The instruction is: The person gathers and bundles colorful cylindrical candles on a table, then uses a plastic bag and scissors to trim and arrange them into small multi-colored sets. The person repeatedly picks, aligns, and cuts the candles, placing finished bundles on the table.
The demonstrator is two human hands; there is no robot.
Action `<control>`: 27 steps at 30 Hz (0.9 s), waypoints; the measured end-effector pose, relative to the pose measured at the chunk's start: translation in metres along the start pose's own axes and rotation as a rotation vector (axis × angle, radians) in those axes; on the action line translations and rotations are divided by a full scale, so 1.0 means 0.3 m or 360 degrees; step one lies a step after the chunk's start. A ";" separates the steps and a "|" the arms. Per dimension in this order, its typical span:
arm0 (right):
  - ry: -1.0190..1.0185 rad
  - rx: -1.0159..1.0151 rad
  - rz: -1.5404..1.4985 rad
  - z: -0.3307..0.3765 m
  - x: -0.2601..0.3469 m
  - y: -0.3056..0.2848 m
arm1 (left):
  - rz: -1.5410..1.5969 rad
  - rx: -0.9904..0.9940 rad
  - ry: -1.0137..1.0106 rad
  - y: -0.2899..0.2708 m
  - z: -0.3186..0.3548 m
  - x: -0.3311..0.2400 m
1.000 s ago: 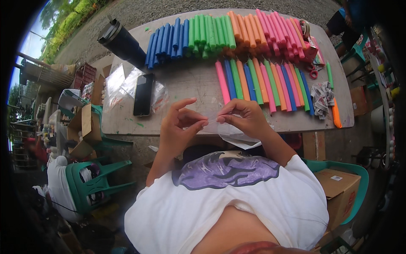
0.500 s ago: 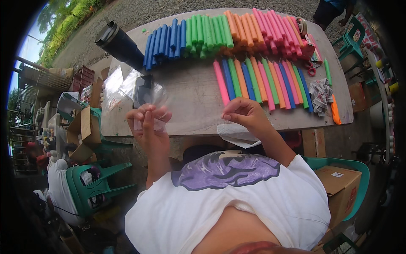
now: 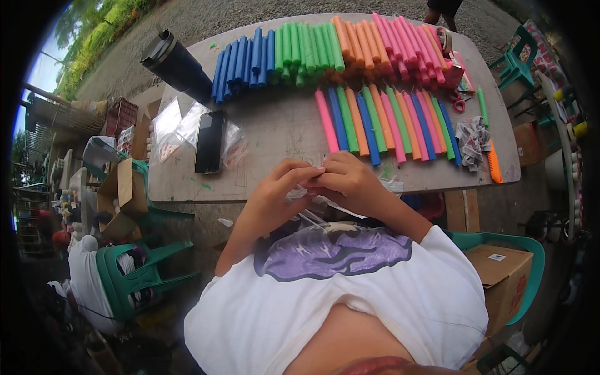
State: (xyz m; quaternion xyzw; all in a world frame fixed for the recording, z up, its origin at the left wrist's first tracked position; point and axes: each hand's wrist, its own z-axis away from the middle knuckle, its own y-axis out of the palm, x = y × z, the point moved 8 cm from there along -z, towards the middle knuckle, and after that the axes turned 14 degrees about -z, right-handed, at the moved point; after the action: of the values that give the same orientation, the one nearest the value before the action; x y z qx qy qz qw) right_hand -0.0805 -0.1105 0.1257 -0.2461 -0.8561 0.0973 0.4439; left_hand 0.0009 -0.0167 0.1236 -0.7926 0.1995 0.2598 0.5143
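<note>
My left hand [image 3: 282, 187] and my right hand [image 3: 350, 182] meet at the table's near edge, fingertips touching. Both are closed in a pinch on a thin clear plastic bag [image 3: 295, 194]; most of it is hidden behind the fingers and hangs toward my shirt. Just beyond my right hand lies a row of candles [image 3: 395, 128] in pink, blue, green and orange, side by side. Stacked candles [image 3: 306, 47], grouped by colour from blue to pink, fill the far side. A white sheet [image 3: 392, 185] shows partly beside my right wrist.
On the table's left are a black phone [image 3: 209, 142], clear plastic bags [image 3: 178, 128] and a dark tumbler [image 3: 177, 67]. At the right lie crumpled newspaper [image 3: 473, 136], an orange cutter [image 3: 494, 162], red-handled scissors [image 3: 459, 105] and a lone green candle [image 3: 483, 107]. A person's legs [image 3: 442, 14] stand beyond.
My hands, earlier apart with the clear plastic stretched between them, have come together. The left hand moved right, uncovering the phone. The person in the background has shifted left.
</note>
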 end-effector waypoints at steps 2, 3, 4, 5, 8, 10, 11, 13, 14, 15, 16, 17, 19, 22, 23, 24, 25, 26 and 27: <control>0.0075 -0.0058 0.0046 0.014 -0.022 -0.022 | 0.0028 -0.0048 -0.0166 -0.013 -0.001 0.000; 0.0128 -0.0084 0.0002 0.020 -0.026 -0.034 | -0.0016 -0.0057 -0.0171 -0.020 0.006 0.012; 0.0176 -0.0105 -0.0044 0.023 -0.026 -0.046 | -0.0063 -0.0071 -0.0177 -0.023 0.010 0.023; 0.0224 -0.0126 -0.0089 0.028 -0.030 -0.056 | -0.0063 -0.0090 -0.0136 -0.021 0.011 0.024; 0.0085 -0.0036 0.0033 0.047 -0.029 -0.049 | -0.0022 -0.0115 -0.0010 -0.017 0.013 0.009; 0.0118 -0.0013 0.0080 0.055 -0.031 -0.048 | 0.0070 -0.0075 0.0087 -0.011 0.007 -0.029; 0.0136 -0.0002 0.0103 0.057 -0.031 -0.046 | 0.0121 -0.0063 0.0141 -0.006 0.010 -0.032; 0.0123 -0.0018 0.0007 0.052 -0.021 -0.048 | 0.0222 -0.0037 0.0250 0.007 0.018 -0.034; 0.0116 -0.0028 -0.0041 0.051 -0.017 -0.049 | 0.0224 -0.0045 0.0237 0.005 0.019 -0.033; 0.0128 -0.0023 -0.0068 0.054 -0.015 -0.044 | 0.0226 -0.0054 0.0224 0.002 0.022 -0.033; 0.0138 -0.0017 -0.0095 0.056 -0.011 -0.039 | 0.0227 -0.0064 0.0212 -0.002 0.023 -0.033; 0.0148 -0.0011 -0.0121 0.057 -0.008 -0.036 | 0.0237 -0.0052 0.0135 -0.002 0.027 -0.021; 0.0101 0.0032 -0.0145 0.053 0.015 -0.043 | 0.0259 -0.0028 -0.0016 -0.002 0.039 0.005; 0.0083 0.0043 -0.0226 0.052 0.042 -0.055 | 0.0115 -0.0046 0.0202 -0.011 0.014 -0.033; 0.0087 0.0037 -0.0261 0.054 0.044 -0.059 | 0.0090 -0.0045 0.0289 -0.016 0.007 -0.049; 0.0101 0.0025 -0.0261 0.056 0.037 -0.060 | 0.0066 -0.0044 0.0374 -0.022 0.003 -0.065; 0.0113 0.0016 -0.0260 0.058 0.033 -0.060 | 0.0038 -0.0047 0.0461 -0.027 0.006 -0.082; 0.0124 0.0007 -0.0260 0.061 0.029 -0.061 | 0.0135 -0.0027 0.0479 -0.028 0.009 -0.087; 0.0130 0.0031 -0.0305 0.062 0.029 -0.057 | 0.0232 -0.0008 0.0496 -0.028 0.014 -0.093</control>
State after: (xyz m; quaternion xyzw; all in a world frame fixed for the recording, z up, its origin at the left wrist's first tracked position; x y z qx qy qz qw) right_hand -0.1056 -0.1197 0.1275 -0.1624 -0.8559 0.0526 0.4881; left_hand -0.0170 -0.0081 0.1452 -0.8080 0.3330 0.1709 0.4550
